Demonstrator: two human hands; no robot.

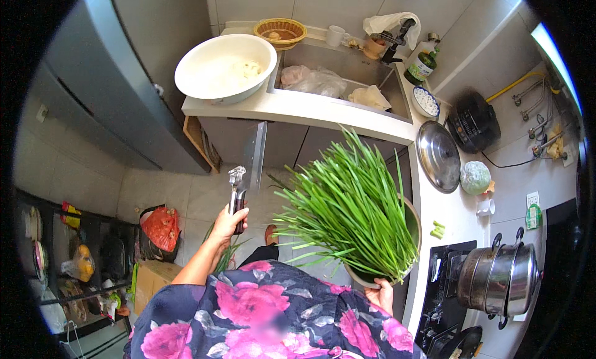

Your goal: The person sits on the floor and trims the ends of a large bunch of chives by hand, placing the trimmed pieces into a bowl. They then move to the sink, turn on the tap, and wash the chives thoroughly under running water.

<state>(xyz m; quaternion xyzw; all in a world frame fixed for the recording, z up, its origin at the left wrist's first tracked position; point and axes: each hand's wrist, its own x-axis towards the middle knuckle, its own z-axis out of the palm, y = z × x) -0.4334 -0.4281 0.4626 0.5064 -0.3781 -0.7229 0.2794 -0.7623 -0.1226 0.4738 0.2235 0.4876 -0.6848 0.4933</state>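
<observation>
My left hand [226,226] grips a cleaver [255,159] by its dark handle, blade pointing away from me. Held in the same hand is a metal peeler [236,176], alongside the handle. At the lower right, my right hand [381,295] holds the rim of a metal basin [412,221]. A large bunch of long green garlic chives [347,207] fills the basin and fans out past its left side. The fingers of my right hand that lie under the rim are partly hidden. Both hands are above the floor, in front of the counter.
A white bowl [200,70] with pale pieces sits at the counter's left corner, beside a sink [358,66] holding plastic bags. A pot lid [438,156], a rice cooker [474,121] and a steamer pot [498,277] line the right. A box [156,282] stands low left.
</observation>
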